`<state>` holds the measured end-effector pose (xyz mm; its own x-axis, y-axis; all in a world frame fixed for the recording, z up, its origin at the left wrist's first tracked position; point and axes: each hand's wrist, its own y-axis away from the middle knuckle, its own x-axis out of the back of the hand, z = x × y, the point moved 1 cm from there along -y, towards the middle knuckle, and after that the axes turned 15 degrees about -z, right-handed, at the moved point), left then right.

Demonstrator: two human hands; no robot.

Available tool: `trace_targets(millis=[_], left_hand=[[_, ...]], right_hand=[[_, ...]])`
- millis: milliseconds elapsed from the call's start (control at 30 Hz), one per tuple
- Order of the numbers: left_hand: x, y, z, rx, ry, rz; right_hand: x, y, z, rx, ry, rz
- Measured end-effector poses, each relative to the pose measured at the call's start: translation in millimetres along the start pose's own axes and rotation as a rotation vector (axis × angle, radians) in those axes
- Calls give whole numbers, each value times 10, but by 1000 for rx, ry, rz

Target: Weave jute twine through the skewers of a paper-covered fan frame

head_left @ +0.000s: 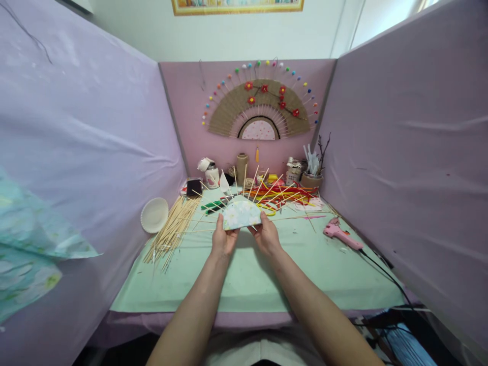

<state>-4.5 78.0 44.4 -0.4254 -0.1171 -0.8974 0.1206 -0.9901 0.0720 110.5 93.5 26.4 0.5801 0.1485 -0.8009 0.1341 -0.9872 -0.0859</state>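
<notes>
Between my two hands is a half-round fan base point(242, 213) covered in pale blue floral cloth, with several thin wooden sticks fanning out from its curved edge. My left hand point(224, 238) grips its left corner, thumb in front and fingers underneath. At the right corner my right hand point(267, 234) holds it the same way. The piece is raised a little over the table, its straight edge towards me. Behind it lie green-handled pliers point(212, 205) and yellow-handled scissors point(267, 209), both partly hidden.
Loose wooden sticks point(173, 226) and a white bowl point(154, 215) are at left. Red and yellow pipe cleaners point(285, 194) lie at the back. A pink glue gun point(342, 235) rests right, its cord trailing off the edge. A finished fan point(263, 101) hangs on the back panel.
</notes>
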Motion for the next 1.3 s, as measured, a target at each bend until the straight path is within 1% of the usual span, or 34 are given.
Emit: trace_targets(millis=[133, 267, 367, 467, 567, 633, 933, 1033, 1100, 1200, 1233, 1300], left_hand=[[2, -8, -20, 4, -1, -3], [-9, 3, -57, 67, -4, -30], [-14, 32, -74, 129, -9, -115], [-13, 76, -72, 131, -16, -242], [-16, 120, -67, 100, -49, -330], [-22, 140, -67, 89, -74, -347], [-26, 156, -85, 55, -125, -340], [4, 129, -93, 40, -179, -312], [34, 101, -90, 27, -191, -238], [70, 67, -78, 5, -166, -147], [74, 64, -75, 2, -157, -143], [68, 71, -72, 1, -149, -171]], right_hand=[[2, 1, 8, 5, -5, 14], [4, -9, -33, 2, -24, 138], [20, -40, -89, -21, -108, 214], [52, -77, -138, -58, -191, 263], [77, -100, -160, -89, -197, 266], [85, -103, -162, -96, -188, 251], [84, -86, -147, -72, -167, 230], [63, -56, -116, -22, -61, 165], [41, -26, -89, 1, 28, 100], [12, 17, -52, -19, 76, 28], [7, 27, -44, -30, 79, 11], [5, 40, -34, -48, 90, 0]])
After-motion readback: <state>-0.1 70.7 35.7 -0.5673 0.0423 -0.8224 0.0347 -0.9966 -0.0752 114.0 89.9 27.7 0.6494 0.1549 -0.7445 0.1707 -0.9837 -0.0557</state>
